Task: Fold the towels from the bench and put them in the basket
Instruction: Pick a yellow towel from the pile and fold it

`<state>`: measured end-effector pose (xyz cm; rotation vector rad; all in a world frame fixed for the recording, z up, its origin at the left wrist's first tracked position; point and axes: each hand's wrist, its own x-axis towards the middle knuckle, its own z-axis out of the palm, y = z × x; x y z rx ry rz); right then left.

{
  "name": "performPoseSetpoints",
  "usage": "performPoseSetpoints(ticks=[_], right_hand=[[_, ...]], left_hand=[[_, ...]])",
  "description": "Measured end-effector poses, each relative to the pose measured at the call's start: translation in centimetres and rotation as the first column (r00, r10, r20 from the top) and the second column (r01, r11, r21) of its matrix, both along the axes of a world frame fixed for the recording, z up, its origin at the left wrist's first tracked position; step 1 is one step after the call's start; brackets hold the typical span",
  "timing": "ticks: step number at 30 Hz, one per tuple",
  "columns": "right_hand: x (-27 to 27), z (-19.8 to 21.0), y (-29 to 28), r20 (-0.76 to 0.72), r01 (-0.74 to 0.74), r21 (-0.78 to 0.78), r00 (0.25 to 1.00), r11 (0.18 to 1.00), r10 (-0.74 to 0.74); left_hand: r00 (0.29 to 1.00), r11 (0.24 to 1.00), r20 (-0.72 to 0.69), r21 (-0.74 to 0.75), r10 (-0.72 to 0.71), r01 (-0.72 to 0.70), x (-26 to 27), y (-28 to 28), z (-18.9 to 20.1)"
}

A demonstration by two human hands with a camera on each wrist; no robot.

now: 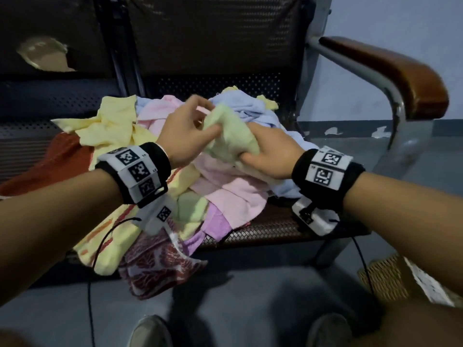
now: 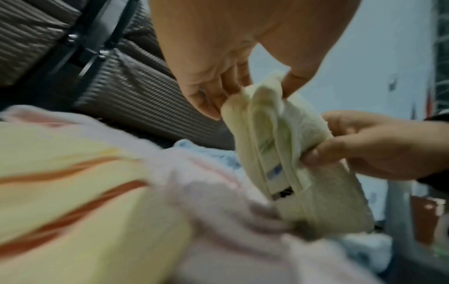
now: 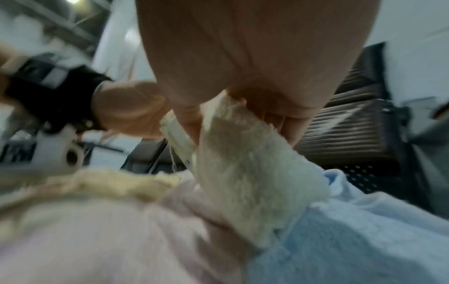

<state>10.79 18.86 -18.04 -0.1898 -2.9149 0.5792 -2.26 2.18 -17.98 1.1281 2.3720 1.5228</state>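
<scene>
Grey shoes (image 1: pixel 152 331) stood nearest of all, on a grey floor (image 1: pixel 238 296), toes towards the bench. Off to the right, low in the head view, a corner of woven wicker (image 1: pixel 383 281) showed beside the right forearm (too little of it was visible to call it the basket with certainty).

Above the front edge of the bench seat (image 1: pixel 263 229) a patterned maroon cloth (image 1: pixel 160 269) hung down, with a yellow towel striped in orange (image 1: pixel 105 236) beside it to the left. Both wrists wore black bands with printed square markers (image 1: pixel 140 171).

Just beyond them, the left hand (image 1: pixel 185 131) pinched the upper end of a pale green towel (image 1: pixel 230 131) between thumb and fingertips (image 2: pixel 209 103), while the right hand (image 1: pixel 270 154) gripped its lower part, thumb on one side and curled fingers (image 2: pixel 323 151) on the other. This bunched, unfolded green towel was held a little above the pile, its lower end touching the pink towel (image 1: pixel 235 189) beneath.

Around and behind lay the rest of the heap: a lilac towel (image 1: pixel 218 221), a second green one (image 1: pixel 190 206), yellow towels (image 1: pixel 112 121), and light blue towels (image 1: pixel 250 108) at the back right. Farther still rose the dark perforated backrest (image 1: pixel 213 33) and, to the right, a brown padded armrest (image 1: pixel 400 78) on a grey metal frame.
</scene>
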Motion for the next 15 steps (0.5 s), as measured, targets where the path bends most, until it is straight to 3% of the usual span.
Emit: performPoseSetpoints(ticks=[4,9,11,13,15], right_hand=[[6.1,3.2,2.8,-0.141,0.053,-0.436,0.982,0.898,-0.126],[17.7,5.4,6.9,-0.224,0.096,-0.629,0.928,0.771,-0.299],[22.8,5.4,8.7,-0.257,0.139,-0.701,0.866,0.699,-0.429],[27.9,4.5,10.7,-0.251,0.200,-0.776,0.772,0.598,-0.584],[32.6,2.5,12.7,-0.167,0.262,-0.854,0.680,0.449,-0.714]], left_hand=[[0.987,0.949,0.099,0.301,-0.130,0.095,4.7,5.4,3.8],[0.869,0.826,0.164,0.432,-0.466,0.361,15.4,12.9,4.5],[0.802,0.808,0.248,0.412,-0.544,0.421,19.9,16.4,3.5],[0.733,0.826,0.382,0.238,-0.564,0.511,24.3,20.2,2.4],[0.621,0.726,0.472,0.060,-0.626,0.685,28.5,24.1,1.1]])
